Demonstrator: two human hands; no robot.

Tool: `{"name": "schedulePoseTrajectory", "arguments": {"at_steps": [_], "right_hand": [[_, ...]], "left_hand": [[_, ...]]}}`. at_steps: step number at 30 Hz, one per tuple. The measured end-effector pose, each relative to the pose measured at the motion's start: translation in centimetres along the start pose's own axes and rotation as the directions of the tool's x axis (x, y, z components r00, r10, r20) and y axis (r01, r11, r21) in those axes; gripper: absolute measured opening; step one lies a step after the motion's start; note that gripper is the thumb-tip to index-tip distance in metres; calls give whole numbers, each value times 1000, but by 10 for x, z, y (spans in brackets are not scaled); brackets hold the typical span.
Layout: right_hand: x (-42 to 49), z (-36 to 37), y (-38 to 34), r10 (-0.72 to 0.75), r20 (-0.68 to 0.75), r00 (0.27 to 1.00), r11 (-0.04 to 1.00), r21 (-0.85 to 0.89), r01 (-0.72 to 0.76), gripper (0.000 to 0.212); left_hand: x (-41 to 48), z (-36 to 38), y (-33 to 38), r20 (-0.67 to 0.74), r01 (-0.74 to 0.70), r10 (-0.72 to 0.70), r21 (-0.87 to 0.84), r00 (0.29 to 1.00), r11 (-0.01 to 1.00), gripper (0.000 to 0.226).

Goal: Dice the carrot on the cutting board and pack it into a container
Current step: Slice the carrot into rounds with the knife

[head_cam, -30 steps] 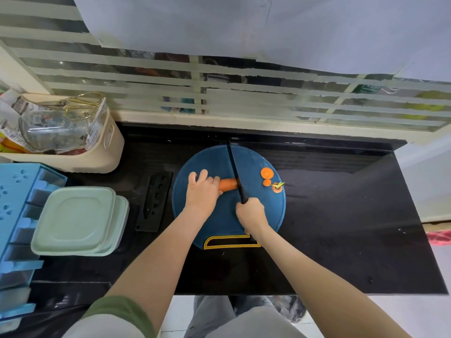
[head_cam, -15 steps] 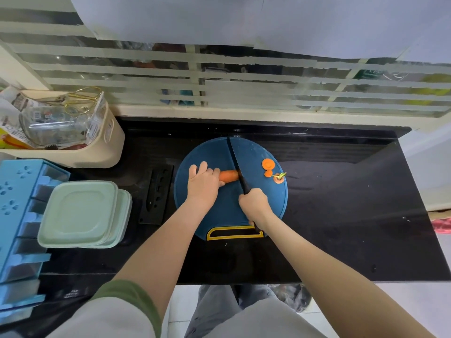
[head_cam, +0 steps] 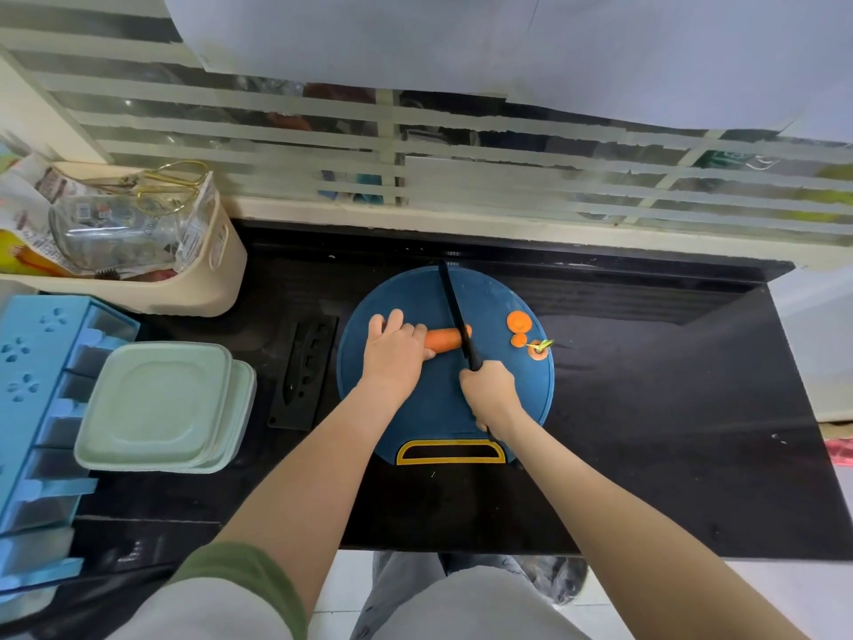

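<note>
The job is at the slicing stage, early on: most of the carrot [head_cam: 443, 340] is whole, lying crosswise at the middle of the round blue cutting board [head_cam: 434, 408]. The left hand [head_cam: 394, 355] is curled over its thick end, pinning it down. The right hand [head_cam: 489, 392] is clenched round the handle of a black knife [head_cam: 454, 307], whose blade crosses the carrot near its free end and points toward 12 o'clock. Two cut rounds [head_cam: 519, 321] and the leafy stub [head_cam: 537, 349] lie at 2 to 3 o'clock on the board. Next, I judge, the blade needs pressing straight down through the carrot. The holding fingers should then back off toward 9 o'clock before each fresh cut, and the rounds need chopping smaller before packing. The pale green lidded containers [head_cam: 157, 399] wait well apart at 9 o'clock on the black counter [head_cam: 646, 431], with a black knife sheath [head_cam: 304, 369] between them and the board. Packets in the beige basket [head_cam: 221, 270] at 10 o'clock carry print, but it is too small to read, and no brand shows elsewhere.
</note>
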State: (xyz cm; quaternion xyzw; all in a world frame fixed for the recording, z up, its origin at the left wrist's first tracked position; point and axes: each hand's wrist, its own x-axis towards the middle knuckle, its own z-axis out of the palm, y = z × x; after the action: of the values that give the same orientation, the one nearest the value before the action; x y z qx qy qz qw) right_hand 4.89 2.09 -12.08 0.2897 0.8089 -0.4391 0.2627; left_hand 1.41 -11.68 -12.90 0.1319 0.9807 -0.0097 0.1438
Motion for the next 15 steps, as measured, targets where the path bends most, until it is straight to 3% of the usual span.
{"name": "schedulePoseTrajectory", "arguments": {"at_steps": [15], "right_hand": [[-14, 0, 7, -78, -30, 997, 993, -94, 75, 13]], "left_hand": [[3, -3, 0, -2, -2, 2, -15, 1000, 1000, 42]]}}
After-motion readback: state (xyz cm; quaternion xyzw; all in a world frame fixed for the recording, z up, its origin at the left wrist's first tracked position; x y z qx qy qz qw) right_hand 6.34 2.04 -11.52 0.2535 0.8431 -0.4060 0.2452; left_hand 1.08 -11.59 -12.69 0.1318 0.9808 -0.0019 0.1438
